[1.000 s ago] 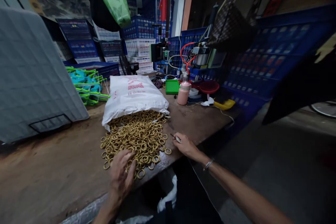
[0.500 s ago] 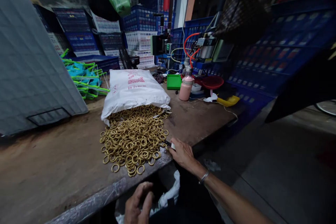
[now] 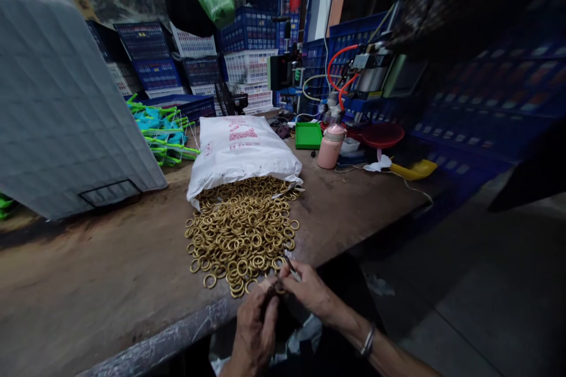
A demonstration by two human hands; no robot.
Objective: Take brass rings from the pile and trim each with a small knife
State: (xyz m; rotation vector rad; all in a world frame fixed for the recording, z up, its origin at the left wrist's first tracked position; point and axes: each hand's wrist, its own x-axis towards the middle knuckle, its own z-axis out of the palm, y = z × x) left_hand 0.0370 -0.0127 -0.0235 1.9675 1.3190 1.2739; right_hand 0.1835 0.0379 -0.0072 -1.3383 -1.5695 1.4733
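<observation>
Brass-coloured rings [image 3: 241,230] spill in a heap from the mouth of a white printed sack [image 3: 247,150] lying on the table. At the table's front edge, my right hand [image 3: 312,293] is closed around a slim tool with a dark tip [image 3: 289,265], its exact kind unclear. My left hand [image 3: 255,324] is closed, thumb and fingers drawn together and meeting the right fingertips just in front of the heap. Whatever sits between the left fingers is too small and dark to make out.
On the brown table [image 3: 110,259] stand a grey padded panel [image 3: 75,112], green-and-blue racks [image 3: 165,132], a green tray [image 3: 308,135], a pink bottle [image 3: 331,148] and a yellow scoop [image 3: 414,169]. Stacked crates [image 3: 250,65] line the back; pale cloth or plastic [image 3: 305,333] lies below the table edge.
My left hand has come up and its fingers have closed. The right hand, still with the slim tool, has drawn back from the heap's side to meet it. The view has shifted left.
</observation>
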